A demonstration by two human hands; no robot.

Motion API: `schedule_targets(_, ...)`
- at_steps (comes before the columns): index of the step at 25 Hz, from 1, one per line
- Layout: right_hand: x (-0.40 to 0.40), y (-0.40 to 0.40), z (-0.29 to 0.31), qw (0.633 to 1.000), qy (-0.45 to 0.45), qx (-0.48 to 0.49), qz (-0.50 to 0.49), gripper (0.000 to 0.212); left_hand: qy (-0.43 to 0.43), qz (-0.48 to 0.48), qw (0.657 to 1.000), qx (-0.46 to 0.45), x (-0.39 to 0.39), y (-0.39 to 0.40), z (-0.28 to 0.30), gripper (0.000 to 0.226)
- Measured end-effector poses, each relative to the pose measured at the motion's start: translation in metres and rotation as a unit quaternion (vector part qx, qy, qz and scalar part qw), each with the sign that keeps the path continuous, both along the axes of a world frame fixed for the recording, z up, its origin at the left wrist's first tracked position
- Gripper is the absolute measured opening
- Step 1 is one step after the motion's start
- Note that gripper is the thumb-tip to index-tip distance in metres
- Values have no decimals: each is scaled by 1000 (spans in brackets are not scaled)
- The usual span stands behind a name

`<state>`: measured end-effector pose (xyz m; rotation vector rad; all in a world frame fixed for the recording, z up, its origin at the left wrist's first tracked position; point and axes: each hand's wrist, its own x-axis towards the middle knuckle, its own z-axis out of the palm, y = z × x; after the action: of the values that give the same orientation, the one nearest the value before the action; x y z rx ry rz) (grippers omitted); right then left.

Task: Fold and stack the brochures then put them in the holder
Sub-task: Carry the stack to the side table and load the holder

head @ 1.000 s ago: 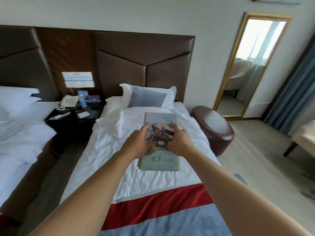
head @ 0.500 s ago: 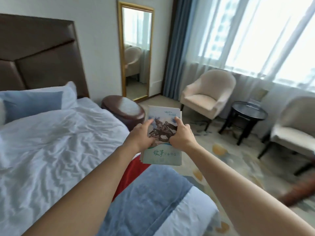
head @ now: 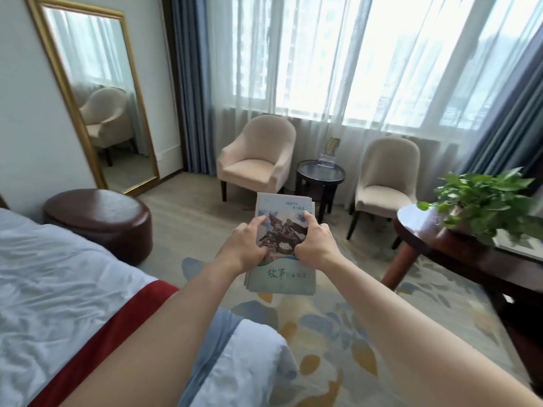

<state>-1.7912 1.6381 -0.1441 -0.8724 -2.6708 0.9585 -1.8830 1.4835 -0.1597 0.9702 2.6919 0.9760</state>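
A stack of folded brochures (head: pixel 282 277), pale green with a horse-rider picture on the top cover, is held in the air in front of me over the carpet. My left hand (head: pixel 245 245) grips its left edge, thumb on the cover. My right hand (head: pixel 314 242) grips the right edge the same way. A clear holder (head: pixel 327 160) with a leaflet in it stands on the small round dark side table (head: pixel 320 174) by the window, beyond the stack.
The bed (head: pixel 58 289) with its red and blue runner lies at the left, a brown round ottoman (head: pixel 100 221) behind it. Two beige armchairs (head: pixel 258 160) (head: pixel 388 177) flank the side table. At the right, a dark wooden table carries a green plant (head: pixel 482 201). A gold-framed mirror (head: pixel 91 92) leans on the wall.
Both hands lifted the stack off the bed and carried it as my view swung right, from the headboard towards the window, chairs and side table. The grip on the stack stays the same.
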Motion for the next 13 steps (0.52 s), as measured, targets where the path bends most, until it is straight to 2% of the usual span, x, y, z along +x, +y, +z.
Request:
schedule_targets(7,41,98,9,999,19,1,-34,89,21,-41,999,-20,25,108,14,77)
schedule_targets(13,40,151,6,998,28,-12,-63,87,26,-67,997,-27,11,169,10,78)
